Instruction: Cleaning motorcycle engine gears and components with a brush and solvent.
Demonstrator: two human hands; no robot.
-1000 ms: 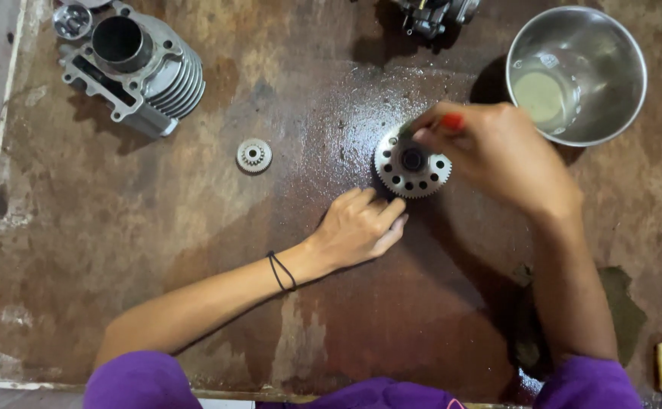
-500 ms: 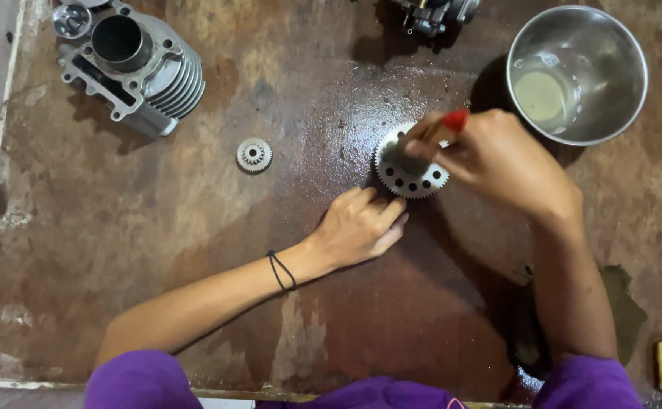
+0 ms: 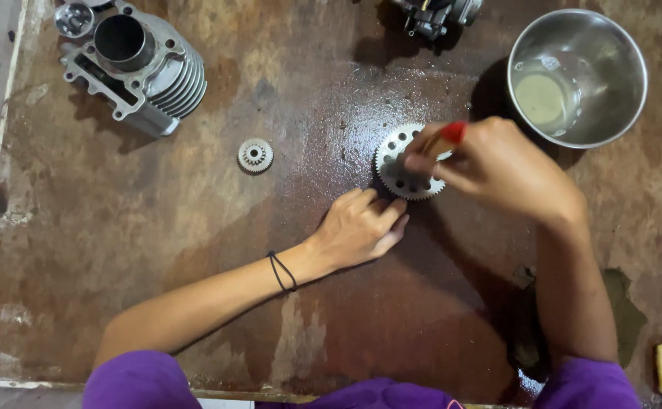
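I am looking down at a large toothed gear (image 3: 401, 170) lying flat near the centre of the surface (image 3: 195, 250), slightly toward one o'clock. My left hand (image 3: 361, 227) is resting at the gear's seven o'clock edge, its fingers loosely curled and touching the rim, steadying it rather than gripping. My right hand (image 3: 498, 170) is covering the gear's three o'clock side, its fingers pinched narrow around a red-handled tool (image 3: 452, 133); I cannot tell what its tip is. The gear is looking pale and fairly clean, so I am judging the working-over well under way, though the part beneath my hand is hidden. A small gear (image 3: 255, 155) is lying untouched at nine o'clock, and a finned engine cylinder (image 3: 138, 64) is sitting at ten o'clock. A steel bowl (image 3: 577, 76) with a little pale liquid is standing at two o'clock. The brown surface is glistening wet around the gear, stained and worn elsewhere; little of the room is showing.
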